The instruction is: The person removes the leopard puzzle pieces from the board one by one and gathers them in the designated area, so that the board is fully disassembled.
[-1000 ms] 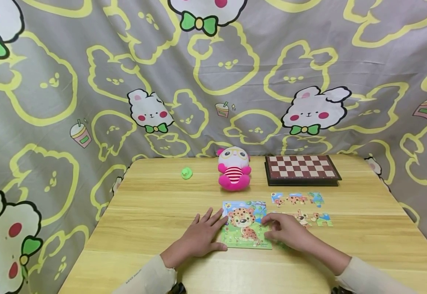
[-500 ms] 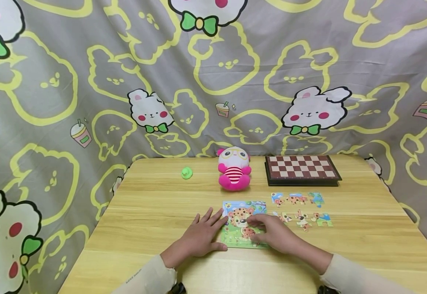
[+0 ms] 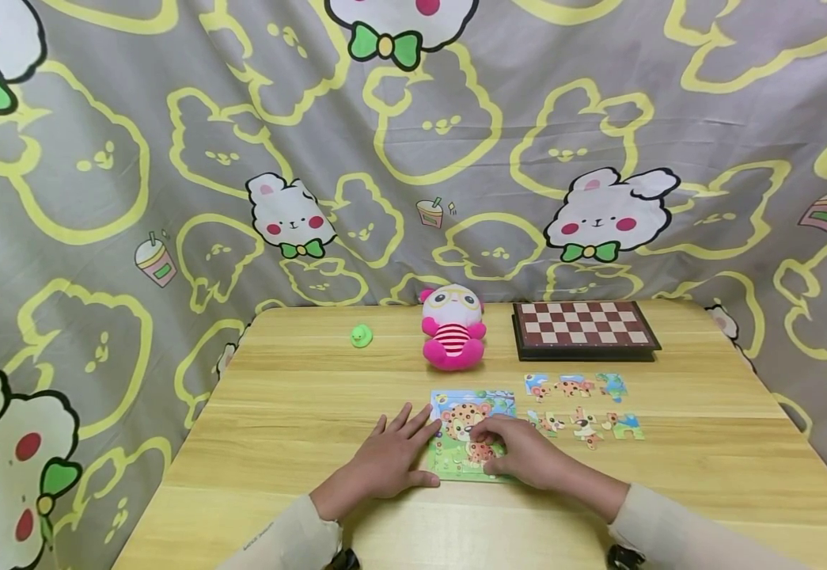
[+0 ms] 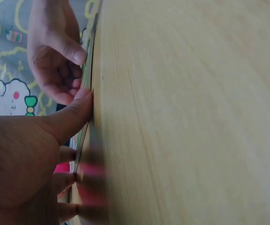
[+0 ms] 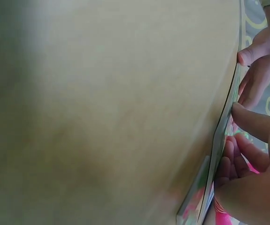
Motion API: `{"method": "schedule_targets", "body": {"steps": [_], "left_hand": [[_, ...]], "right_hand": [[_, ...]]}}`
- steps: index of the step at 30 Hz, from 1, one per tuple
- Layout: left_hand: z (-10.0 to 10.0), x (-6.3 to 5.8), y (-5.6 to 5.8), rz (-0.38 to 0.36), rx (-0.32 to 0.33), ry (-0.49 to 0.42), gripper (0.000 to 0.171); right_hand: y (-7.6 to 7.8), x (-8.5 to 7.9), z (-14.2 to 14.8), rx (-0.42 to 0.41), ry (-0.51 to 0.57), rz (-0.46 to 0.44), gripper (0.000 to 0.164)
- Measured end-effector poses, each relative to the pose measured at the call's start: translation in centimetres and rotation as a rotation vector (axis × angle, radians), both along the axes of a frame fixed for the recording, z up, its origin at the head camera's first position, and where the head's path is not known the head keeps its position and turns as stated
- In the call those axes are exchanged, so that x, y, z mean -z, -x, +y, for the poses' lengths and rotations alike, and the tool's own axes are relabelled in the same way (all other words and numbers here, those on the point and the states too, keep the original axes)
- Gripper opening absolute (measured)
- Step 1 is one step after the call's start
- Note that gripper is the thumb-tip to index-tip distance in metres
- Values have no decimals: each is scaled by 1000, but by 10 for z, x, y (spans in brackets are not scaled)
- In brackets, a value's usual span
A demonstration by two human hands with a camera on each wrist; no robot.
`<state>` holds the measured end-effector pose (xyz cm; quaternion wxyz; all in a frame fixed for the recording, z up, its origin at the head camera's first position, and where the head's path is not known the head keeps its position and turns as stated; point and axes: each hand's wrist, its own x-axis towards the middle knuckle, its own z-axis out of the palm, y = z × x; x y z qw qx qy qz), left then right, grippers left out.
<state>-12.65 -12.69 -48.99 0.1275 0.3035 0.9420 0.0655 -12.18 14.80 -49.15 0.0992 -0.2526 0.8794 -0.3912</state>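
Note:
A puzzle board printed with a spotted leopard cub lies flat at the front middle of the table in the head view. My left hand rests spread at its left side, the thumb and fingertips touching the board's edge in the left wrist view. Over the board's right half, my right hand curls its thumb and fingers around a small puzzle piece with spotted print; the hand hides much of it. In the right wrist view the thumb lies at the board's near edge, with curled fingers beyond.
Several loose puzzle pieces lie in two rows right of the board, the upper and the lower. Behind stand a pink panda plush, a green duck toy and a checkered game board. Patterned curtain encloses the table.
My right hand has moved left from the board's right edge onto the picture, uncovering lower-row puzzle pieces behind it. My left hand has stayed in place.

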Motion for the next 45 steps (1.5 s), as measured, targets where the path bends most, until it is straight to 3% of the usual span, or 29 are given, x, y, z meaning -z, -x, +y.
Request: {"method": "schedule_targets", "body": {"steps": [17, 33, 45], "left_hand": [[0, 5, 1, 10, -2, 22, 91], [-1, 4, 1, 10, -2, 11, 90], [0, 2, 1, 9, 5, 9, 91]], "right_hand": [[3, -4, -5, -85, -25, -10, 41], [6, -1, -6, -115, -19, -9, 37], [2, -6, -1, -70, -46, 24, 37]]}}
